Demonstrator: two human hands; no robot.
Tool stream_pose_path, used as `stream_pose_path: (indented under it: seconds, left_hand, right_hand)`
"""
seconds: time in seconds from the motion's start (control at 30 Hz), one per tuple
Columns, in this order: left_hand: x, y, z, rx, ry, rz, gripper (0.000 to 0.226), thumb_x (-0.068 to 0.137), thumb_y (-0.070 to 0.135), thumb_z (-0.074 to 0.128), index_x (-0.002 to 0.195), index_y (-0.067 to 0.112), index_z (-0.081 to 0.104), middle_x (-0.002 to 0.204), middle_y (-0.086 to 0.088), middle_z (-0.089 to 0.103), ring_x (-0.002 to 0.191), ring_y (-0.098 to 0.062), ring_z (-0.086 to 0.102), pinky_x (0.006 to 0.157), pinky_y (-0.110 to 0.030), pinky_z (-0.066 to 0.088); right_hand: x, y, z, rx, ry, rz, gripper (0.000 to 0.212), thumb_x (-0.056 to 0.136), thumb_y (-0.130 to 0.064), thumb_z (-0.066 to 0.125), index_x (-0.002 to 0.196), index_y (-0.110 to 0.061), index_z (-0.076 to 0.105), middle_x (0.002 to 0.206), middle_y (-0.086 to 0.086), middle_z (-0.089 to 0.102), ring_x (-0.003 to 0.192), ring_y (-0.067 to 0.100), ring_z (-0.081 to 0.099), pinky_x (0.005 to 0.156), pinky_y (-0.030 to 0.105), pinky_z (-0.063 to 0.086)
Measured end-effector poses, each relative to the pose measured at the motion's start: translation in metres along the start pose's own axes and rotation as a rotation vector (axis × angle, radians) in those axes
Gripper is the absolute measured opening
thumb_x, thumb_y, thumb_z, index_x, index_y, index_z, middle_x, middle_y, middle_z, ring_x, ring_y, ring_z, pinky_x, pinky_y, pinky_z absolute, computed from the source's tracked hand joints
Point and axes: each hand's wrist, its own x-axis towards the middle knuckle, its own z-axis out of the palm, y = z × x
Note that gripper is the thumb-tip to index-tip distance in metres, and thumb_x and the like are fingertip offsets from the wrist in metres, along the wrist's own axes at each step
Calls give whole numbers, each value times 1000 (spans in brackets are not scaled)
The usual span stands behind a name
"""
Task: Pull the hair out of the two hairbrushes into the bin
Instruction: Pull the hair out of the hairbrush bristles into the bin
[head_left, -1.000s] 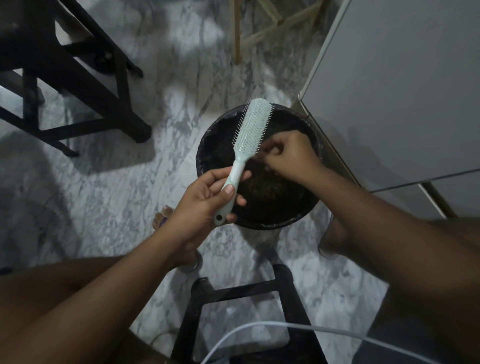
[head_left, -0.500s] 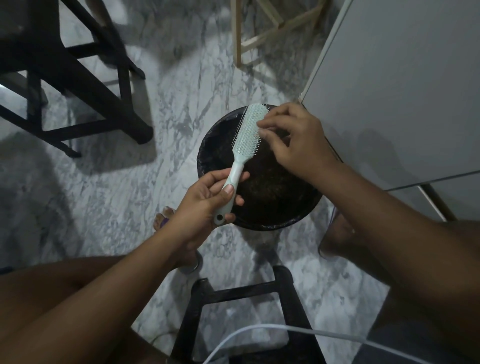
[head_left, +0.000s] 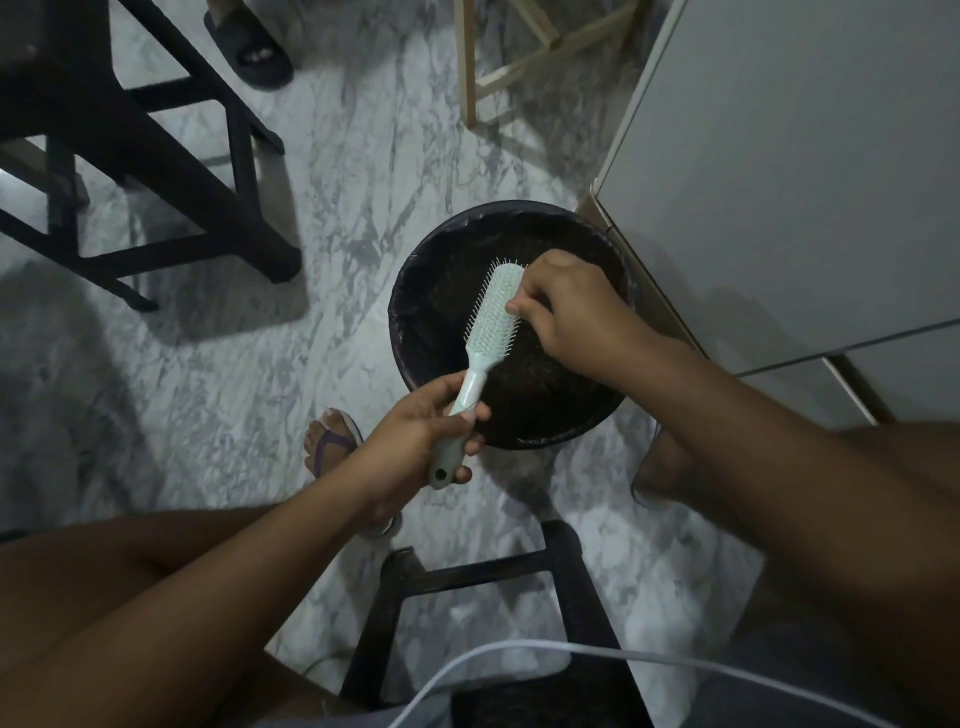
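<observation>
- Your left hand (head_left: 415, 434) grips the handle of the mint-green hairbrush (head_left: 491, 317), fingers and thumb wrapped round it.
- The brush head sits above the black bin (head_left: 396, 312), bristles up.
- Your right hand (head_left: 571, 312) pinches at the bristles on the head's right edge with curled fingers. Any hair there is too fine to see.
- The bin stands on the marble floor (head_left: 337, 234).

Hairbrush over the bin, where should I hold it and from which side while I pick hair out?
Take the hairbrush by its slim handle, coming from the near end. The handle is narrow enough to wrap and points back toward you, while the bristle head angles out over the bin and should stay free for picking.
</observation>
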Motion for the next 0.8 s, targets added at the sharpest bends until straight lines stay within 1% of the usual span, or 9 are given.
stream_pose_path:
  seconds: [0.07, 0.13, 0.2, 0.37, 0.5, 0.57, 0.63, 0.7, 0.8]
  left_hand:
    - [-4, 3, 2, 2, 10, -23, 39, 96, 2, 52, 130, 18, 62, 89, -2, 60, 64, -14, 52, 52, -30, 44]
    - [-12, 6, 5, -4, 53, -52, 23, 99, 22, 55, 120, 21, 64, 84, -1, 60, 60, -13, 51, 50, -29, 43]
    - [-20, 8, 9, 9, 114, -66, 23, 105, 33, 48, 116, 19, 63, 82, -1, 61, 57, -13, 52, 49, -29, 44]
    - [-30, 15, 22, 12, 108, -14, 26, 107, 29, 45, 111, 9, 62, 88, -9, 71, 65, -23, 63, 53, -33, 53]
    - [-17, 20, 27, -34, 44, 56, 28, 107, 26, 43, 121, 7, 58, 95, -7, 74, 67, -20, 67, 50, -28, 51]
    - [-10, 22, 26, -10, 33, 74, 31, 107, 25, 43, 128, 8, 57, 106, -6, 77, 81, -21, 75, 54, -27, 54]
    - [-9, 24, 23, -20, 27, 68, 32, 106, 25, 45, 131, 10, 58, 114, -8, 77, 89, -21, 76, 56, -26, 56]
    - [-9, 25, 19, -58, 18, 59, 34, 105, 24, 48, 133, 8, 59, 116, -11, 76, 85, -19, 75, 55, -26, 54]
    - [-6, 25, 14, -123, -1, 47, 33, 104, 17, 50, 134, 5, 60, 117, -15, 74, 77, -16, 69, 52, -25, 50]
  right_hand:
    - [-9, -4, 1, 48, 37, -2, 18, 93, -17, 65, 85, -1, 66, 93, 3, 56, 84, 12, 53, 70, 8, 35]
    - [-16, -8, -2, 91, 93, 9, 18, 94, -16, 64, 85, -1, 66, 93, 6, 59, 84, 14, 56, 72, 9, 37]
    - [-21, -14, -8, 112, 149, 20, 17, 95, -16, 61, 87, -2, 66, 95, 8, 61, 85, 13, 55, 72, 7, 37]
    - [-29, -21, -12, 134, 259, 0, 15, 90, -20, 69, 99, -8, 73, 99, 4, 65, 82, 11, 62, 70, 5, 44]
    - [-18, -21, -8, 70, 178, -154, 37, 87, -18, 73, 121, -6, 69, 114, 9, 63, 96, 13, 62, 80, 3, 41]
    - [-10, -18, -6, 22, 172, -192, 34, 87, -16, 72, 118, -3, 70, 118, 11, 62, 98, 16, 62, 84, 11, 44]
    - [-5, -14, -5, 28, 181, -154, 31, 88, -17, 72, 114, -1, 71, 115, 11, 62, 93, 15, 62, 81, 3, 39]
    - [-1, -10, -5, 38, 178, -106, 29, 86, -19, 75, 110, -2, 73, 110, 9, 63, 84, 10, 58, 75, -2, 37]
    - [5, -8, -9, 37, 150, -79, 20, 84, -18, 77, 100, -5, 76, 103, 6, 65, 81, 8, 57, 74, 1, 42]
